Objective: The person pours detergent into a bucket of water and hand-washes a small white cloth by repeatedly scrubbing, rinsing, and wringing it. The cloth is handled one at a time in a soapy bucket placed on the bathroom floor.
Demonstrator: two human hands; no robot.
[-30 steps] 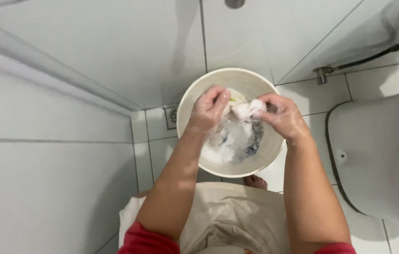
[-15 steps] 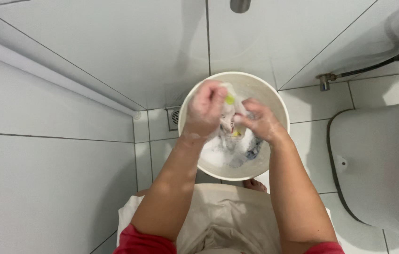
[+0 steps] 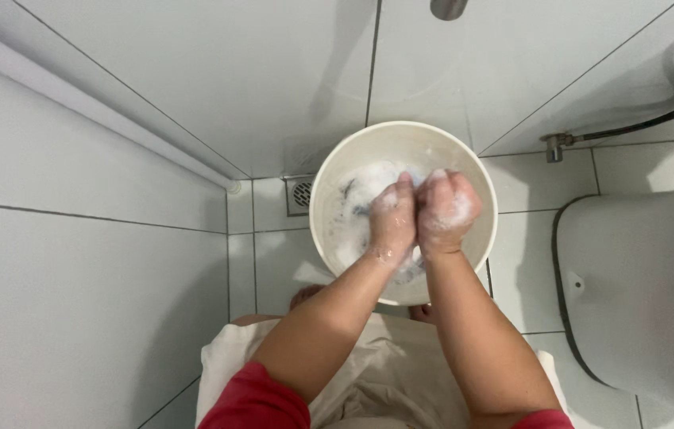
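Hands now pressed together, cloth hidden, over bucket.

Count, taken relative to the bucket: one white round bucket. Two hands above it, the left hand and the right hand. One floor drain just left of it. One metal hose to its right.

Both arms are reaching up toward the middle of the frame. The left hand and right hand are pressing side by side, curled into soapy fists.
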